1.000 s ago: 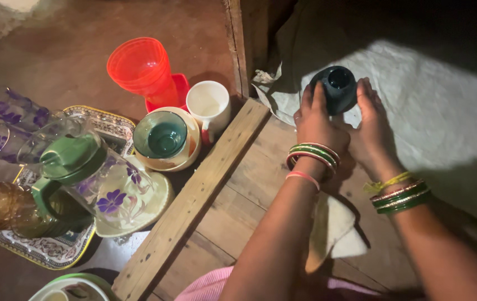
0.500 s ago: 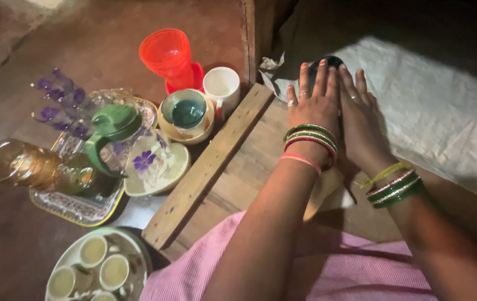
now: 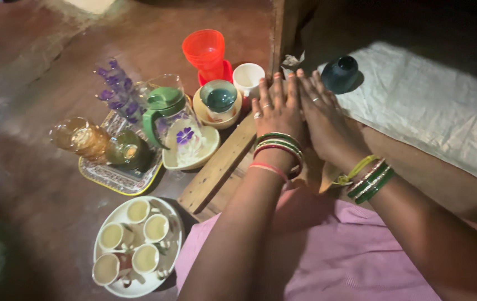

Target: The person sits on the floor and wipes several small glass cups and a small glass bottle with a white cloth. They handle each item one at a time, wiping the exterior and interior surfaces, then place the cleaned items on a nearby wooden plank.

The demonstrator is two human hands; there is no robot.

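Dark pot released: it now sits alone on the pale cloth, and both your hands have let go.
Just short of the pot, your left hand and right hand lie flat, side by side and empty. The pot's inside is too dark to read; shadow swallows everything behind it.

I count four small cream cups on one round white plate, below the patterned tray. Above that tray stand one green-lidded glass jug, one stack of orange tumblers and one white mug. Right of the mug sits one dark pot.
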